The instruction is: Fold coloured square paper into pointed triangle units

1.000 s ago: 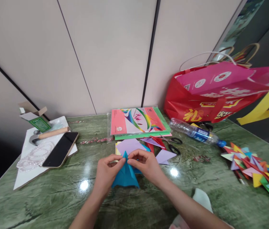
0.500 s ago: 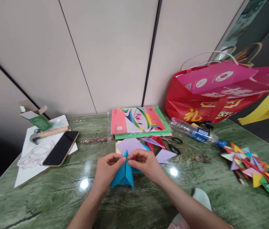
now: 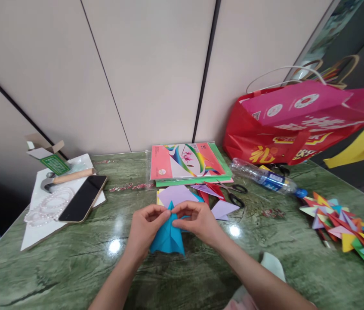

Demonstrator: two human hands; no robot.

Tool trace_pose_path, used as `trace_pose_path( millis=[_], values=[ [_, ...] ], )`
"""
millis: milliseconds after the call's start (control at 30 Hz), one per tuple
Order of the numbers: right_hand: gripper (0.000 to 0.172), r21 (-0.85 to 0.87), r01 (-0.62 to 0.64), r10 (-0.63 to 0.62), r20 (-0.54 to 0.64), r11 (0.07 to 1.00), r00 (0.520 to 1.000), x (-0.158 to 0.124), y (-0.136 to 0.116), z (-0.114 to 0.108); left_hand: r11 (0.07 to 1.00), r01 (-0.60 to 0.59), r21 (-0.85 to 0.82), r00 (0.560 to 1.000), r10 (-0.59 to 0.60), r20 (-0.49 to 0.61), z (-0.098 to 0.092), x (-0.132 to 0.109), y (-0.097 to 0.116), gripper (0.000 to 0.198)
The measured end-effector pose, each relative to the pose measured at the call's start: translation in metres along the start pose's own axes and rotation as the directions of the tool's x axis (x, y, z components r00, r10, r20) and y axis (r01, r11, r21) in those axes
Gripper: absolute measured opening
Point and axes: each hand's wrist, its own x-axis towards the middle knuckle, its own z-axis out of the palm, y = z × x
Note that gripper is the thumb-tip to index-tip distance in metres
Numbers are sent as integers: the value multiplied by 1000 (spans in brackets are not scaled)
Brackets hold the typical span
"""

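A sheet of blue folded paper (image 3: pixel 168 237) hangs between my two hands, its pointed tip at the top and its lower edge flared out. My left hand (image 3: pixel 147 224) pinches it near the tip from the left side. From the right, my right hand (image 3: pixel 198 219) pinches it close to the same tip, thumb and forefinger together. Just behind my fingers lie a lilac paper sheet (image 3: pixel 176 194) and a folded lilac piece (image 3: pixel 223 209). Red folded paper (image 3: pixel 214 189) and black-handled scissors (image 3: pixel 238 193) rest beside them.
Packaged coloured paper (image 3: pixel 186 161) lies against the wall. To the right are a plastic bottle (image 3: pixel 262 178), a red bag (image 3: pixel 285 129) and a multicoloured folded-paper chain (image 3: pixel 346 228). A phone (image 3: pixel 83 199), a hammer (image 3: pixel 69 177), beads (image 3: pixel 49 206) and a small box (image 3: pixel 53 161) sit left.
The lower part of the blue paper has spread wider and its bottom edge has flattened. My right fingers have shifted slightly at the tip. Both hands keep their hold.
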Motion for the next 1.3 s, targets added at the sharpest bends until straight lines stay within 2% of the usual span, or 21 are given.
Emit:
trace_pose_path(
  millis=[333,533,733,1100,1300],
  values=[
    [27,-13,6,-6,-11,1000,1000,3,3,-4,999,33,0,995,-33,95,-4,2,-2,22],
    [25,-36,21,-21,-3,999,1000,3,3,-4,1000,16,-10,997,-15,70,-4,4,-3,22],
    [24,-78,6,-7,-16,997,1000,2,2,-4,999,25,-30,994,-21,107,-3,3,-4,23],
    [24,-32,-1,2,15,999,1000,3,5,-4,1000,-19,-12,992,20,121,-3,4,-5,20],
    [41,-15,-41,43,107,999,993,0,1,-5,999,-33,-5,995,33,91,-5,5,-4,19]
  ],
)
